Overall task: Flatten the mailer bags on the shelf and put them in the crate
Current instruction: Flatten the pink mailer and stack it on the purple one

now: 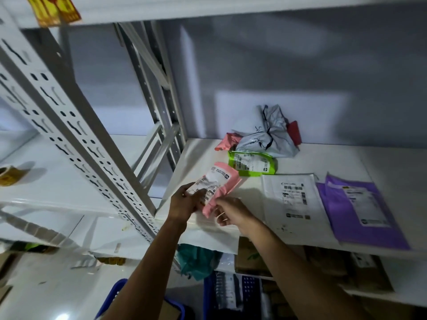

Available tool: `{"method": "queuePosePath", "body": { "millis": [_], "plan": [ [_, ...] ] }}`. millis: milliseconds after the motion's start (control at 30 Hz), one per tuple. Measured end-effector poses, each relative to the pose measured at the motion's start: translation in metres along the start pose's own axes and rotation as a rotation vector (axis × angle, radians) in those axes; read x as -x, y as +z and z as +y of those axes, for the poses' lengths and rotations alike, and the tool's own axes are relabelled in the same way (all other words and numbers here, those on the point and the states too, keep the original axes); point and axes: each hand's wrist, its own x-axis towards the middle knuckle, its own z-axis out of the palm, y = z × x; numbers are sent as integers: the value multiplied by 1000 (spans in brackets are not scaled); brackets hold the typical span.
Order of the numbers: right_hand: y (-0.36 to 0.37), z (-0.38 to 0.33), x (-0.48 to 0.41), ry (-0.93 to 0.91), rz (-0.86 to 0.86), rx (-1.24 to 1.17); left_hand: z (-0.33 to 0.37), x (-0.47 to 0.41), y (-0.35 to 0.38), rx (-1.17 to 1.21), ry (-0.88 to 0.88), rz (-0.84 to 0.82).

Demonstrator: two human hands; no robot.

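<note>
pink mailer bag (217, 188): white label up, tilted, held over the front left corner of the shelf (346, 158), its left edge near the perforated upright (92, 144).
left hand (184, 202): fingers curled over the bag's lower left edge and label, gripping it.
right hand (231, 212): fingers curled, pinching the lower right edge.
behind, apart from the held bag: green mailer (253, 163) lying flat. a crumpled grey mailer (270, 137) touches its far edge.
right of the hands: white mailer (295, 204), flat, front edge reaching the shelf lip. purple mailer (360, 209), flat, overlapping the white one's right edge.
bare board shows between the purple mailer and the back wall.
below the shelf: blue crate (117, 292), rim partly hidden by the left forearm.
</note>
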Motion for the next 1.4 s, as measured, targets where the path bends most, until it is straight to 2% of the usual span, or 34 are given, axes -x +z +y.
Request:
{"method": "queuePosePath", "body": {
  "millis": [133, 367, 467, 600, 767, 1000, 1133, 1233, 1400],
  "plan": [
    [-20, 1, 25, -56, -22, -91, 16, 6, 5, 13, 13, 26],
    [-67, 1, 33, -156, 294, -170, 35, 6, 10, -50, 13, 34],
    [-76, -8, 39, -191, 324, -158, 44, 10, 19, -72, 55, 3],
    [-83, -13, 50, -199, 273, -10, 58, 16, 28, -113, 111, -126],
    [-81, -10, 64, -168, 84, 196, 72, 21, 37, -271, 124, -320],
    [-69, -25, 77, -149, -10, 146, 81, 25, 58, -472, 132, -524],
    [-70, -26, 76, -129, -44, 129, 83, 20, 60, -541, 148, -579],
    [-71, -25, 76, -125, -54, 85, 80, 17, 61, -484, 90, -500],
    [-74, -21, 69, -150, 36, 49, 64, 18, 61, -102, -9, -370]
  ]
}}
